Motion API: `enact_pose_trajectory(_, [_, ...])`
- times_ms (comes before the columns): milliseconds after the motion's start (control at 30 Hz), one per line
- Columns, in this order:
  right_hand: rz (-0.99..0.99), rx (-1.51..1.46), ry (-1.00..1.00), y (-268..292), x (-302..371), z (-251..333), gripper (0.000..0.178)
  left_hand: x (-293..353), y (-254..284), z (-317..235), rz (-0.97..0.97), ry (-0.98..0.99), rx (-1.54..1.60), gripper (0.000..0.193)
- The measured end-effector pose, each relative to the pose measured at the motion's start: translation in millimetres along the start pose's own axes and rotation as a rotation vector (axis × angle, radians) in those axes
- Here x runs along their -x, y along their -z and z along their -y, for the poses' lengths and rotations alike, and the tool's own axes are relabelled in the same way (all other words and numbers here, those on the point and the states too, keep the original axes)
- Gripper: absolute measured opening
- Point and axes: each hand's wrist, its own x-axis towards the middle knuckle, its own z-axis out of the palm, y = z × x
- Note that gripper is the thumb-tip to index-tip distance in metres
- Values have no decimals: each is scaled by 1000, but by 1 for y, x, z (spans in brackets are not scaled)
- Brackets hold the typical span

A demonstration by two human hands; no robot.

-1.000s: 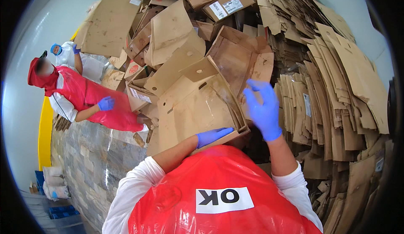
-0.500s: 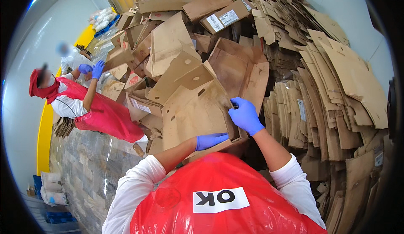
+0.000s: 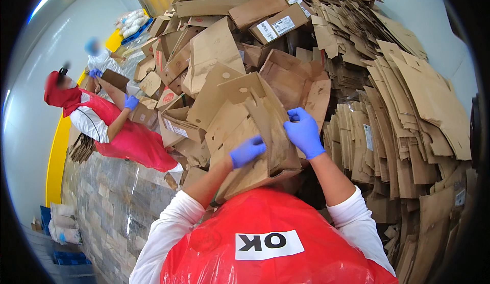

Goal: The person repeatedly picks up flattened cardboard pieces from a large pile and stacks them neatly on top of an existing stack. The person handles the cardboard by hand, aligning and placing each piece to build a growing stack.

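Note:
An open brown cardboard box [image 3: 227, 128] with stained inner walls rests against my red apron, its flaps standing up at the far side. My right hand [image 3: 305, 133], in a blue glove, grips the top edge of the box's right wall, fingers bent over it. Over the inside of the box is my left hand [image 3: 247, 151], also blue-gloved and smeared by motion. Its fingers point right, toward a panel that leans inward; whether they touch it I cannot tell.
Beyond the box rises a heap of loose cartons [image 3: 214, 49]. Flattened cardboard [image 3: 408, 115] stands stacked along the right. At left, a co-worker in a red apron [image 3: 127, 136] holds a cardboard piece [image 3: 115, 82]; another person [image 3: 99, 59] stands behind. Grey flooring [image 3: 117, 207] lies lower left.
My left hand has lifted from the box's near edge to over its inside, and the right wall panel now leans inward. The co-worker's hands have moved apart around a cardboard piece.

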Motion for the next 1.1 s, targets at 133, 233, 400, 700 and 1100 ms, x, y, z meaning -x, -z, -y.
enact_pose_trajectory(133, [117, -293, -197, -6, -22, -45, 37, 56, 48, -83, -403, 5, -516, 46])
enact_pose_trajectory(233, [114, -503, -205, 9, -48, -75, 31, 106, 49, -132, -637, -193, -739, 35])
enact_pose_trajectory(400, [255, -1067, -663, 56, -83, -112, 31, 182, 66, -195, -896, -295, -581, 25])
enact_pose_trajectory(700, [149, -1043, -627, 69, -60, -85, 43, 199, 60, -201, -967, -299, -600, 26])
enact_pose_trajectory(1100, [-349, -60, 658, 105, 13, 83, 40, 161, 36, -240, -943, -468, -884, 40])
